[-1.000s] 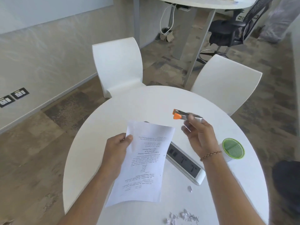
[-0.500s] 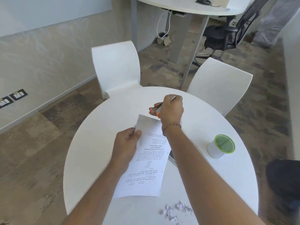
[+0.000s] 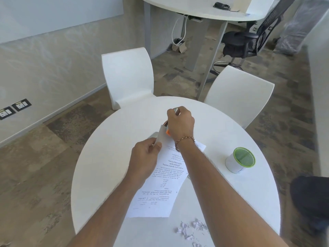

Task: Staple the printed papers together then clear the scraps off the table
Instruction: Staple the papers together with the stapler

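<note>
I see bare table (image 3: 99, 172) left; cup (image 3: 239, 160) stands right, scraps (image 3: 193, 229) near my right forearm.

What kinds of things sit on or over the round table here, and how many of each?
Printed papers: 1 stack, sheet count not visible
Stapler: 1, in the right hand
Green-rimmed white cup: 1
Pile of paper scraps: 1
Hands: 2, the left hand pinching the papers' far corner
Total: 6
</note>
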### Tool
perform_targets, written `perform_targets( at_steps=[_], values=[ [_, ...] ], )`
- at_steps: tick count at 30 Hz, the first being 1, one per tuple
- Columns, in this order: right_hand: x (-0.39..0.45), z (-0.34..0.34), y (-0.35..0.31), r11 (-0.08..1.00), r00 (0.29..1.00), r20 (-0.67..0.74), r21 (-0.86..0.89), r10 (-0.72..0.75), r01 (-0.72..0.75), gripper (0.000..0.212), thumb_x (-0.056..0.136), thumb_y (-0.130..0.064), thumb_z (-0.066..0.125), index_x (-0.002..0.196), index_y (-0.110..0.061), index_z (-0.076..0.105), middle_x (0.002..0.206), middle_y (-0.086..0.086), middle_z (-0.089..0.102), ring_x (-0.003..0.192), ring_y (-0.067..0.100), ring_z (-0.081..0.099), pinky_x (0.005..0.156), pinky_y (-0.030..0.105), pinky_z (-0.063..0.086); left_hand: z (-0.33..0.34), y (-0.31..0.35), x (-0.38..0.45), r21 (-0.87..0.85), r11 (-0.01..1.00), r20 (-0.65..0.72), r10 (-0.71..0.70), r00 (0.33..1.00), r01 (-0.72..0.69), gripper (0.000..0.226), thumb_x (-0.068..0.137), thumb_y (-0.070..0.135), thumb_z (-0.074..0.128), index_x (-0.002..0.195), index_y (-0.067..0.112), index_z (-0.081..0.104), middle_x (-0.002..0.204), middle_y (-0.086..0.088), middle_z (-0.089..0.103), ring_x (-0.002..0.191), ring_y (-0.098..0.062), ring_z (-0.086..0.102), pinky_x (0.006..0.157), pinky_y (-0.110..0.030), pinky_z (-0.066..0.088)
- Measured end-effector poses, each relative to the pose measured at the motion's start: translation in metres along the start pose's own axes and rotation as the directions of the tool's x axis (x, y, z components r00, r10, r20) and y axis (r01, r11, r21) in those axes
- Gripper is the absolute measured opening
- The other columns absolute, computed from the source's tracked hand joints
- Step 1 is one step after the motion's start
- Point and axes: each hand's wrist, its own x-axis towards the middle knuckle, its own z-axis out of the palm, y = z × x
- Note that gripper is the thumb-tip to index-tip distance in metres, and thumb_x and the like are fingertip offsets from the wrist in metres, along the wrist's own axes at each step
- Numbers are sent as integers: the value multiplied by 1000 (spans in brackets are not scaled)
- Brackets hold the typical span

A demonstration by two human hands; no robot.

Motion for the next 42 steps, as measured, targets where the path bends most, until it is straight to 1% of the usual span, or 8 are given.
perform_targets(
  at_steps=[5,8,17,23,29,34,39,42],
  values=[
    [1,1,-1,998,996,72,-42,-51,54,17,93,-20,47,89,-10,60,66,0,62,55,5,60,48,19,45,1,-1,1,-14,1000,26,-8,1000,8,37,88,46,49,92,12,62,88,-28,62,65,-19,44,62,-35,34],
    [1,3,0,999,992,123,-28,-35,39,15,91,-22,48,92,-16,61,75,7,70,74,24,68,59,36,55,0,-2,2,-35,999,44,-11,999,13,33,88,45,51,92,16,65,90,-28,63,68,-20,49,66,-36,37],
    [-4,1,-3,996,990,139,84,-31,19,20,99,-24,47,97,-8,58,66,11,63,42,21,63,43,29,52,2,5,-3,-37,999,78,-9,997,12,26,92,37,51,92,18,68,92,-28,64,66,-20,49,65,-35,38],
    [0,4,5,990,1000,16,141,-5,2,40,103,-37,42,93,0,55,87,28,64,70,44,65,34,18,42,8,4,-3,-32,999,111,25,993,-22,27,92,43,50,98,26,70,83,-11,67,76,-15,53,73,-37,44],
    [0,3,2,993,992,-126,112,-25,40,49,101,-45,35,74,-4,40,65,6,48,59,20,44,51,51,57,13,12,-6,19,995,97,95,991,-97,28,97,40,50,94,19,69,78,-22,60,67,-15,45,66,-33,38],
    [-2,1,-2,990,993,-120,135,-11,28,47,98,-48,36,70,-12,36,61,1,43,62,30,50,54,52,56,14,15,-6,125,982,84,133,988,-143,24,100,29,49,90,16,67,75,-21,60,61,-14,41,59,-29,35],
    [-3,-15,-11,851,994,-68,525,80,-33,25,102,-39,43,98,-14,47,61,11,59,51,31,63,51,42,56,12,18,-3,133,985,33,106,994,-109,34,95,36,49,87,5,59,68,-15,56,57,-18,42,56,-35,34],
    [3,-33,-18,810,977,-195,585,85,47,10,103,-28,41,97,-22,48,56,4,60,52,27,65,46,39,53,7,19,-3,104,992,-11,75,997,-73,26,99,33,50,87,17,68,76,-9,69,63,-20,61,59,-34,45]
  ],
)
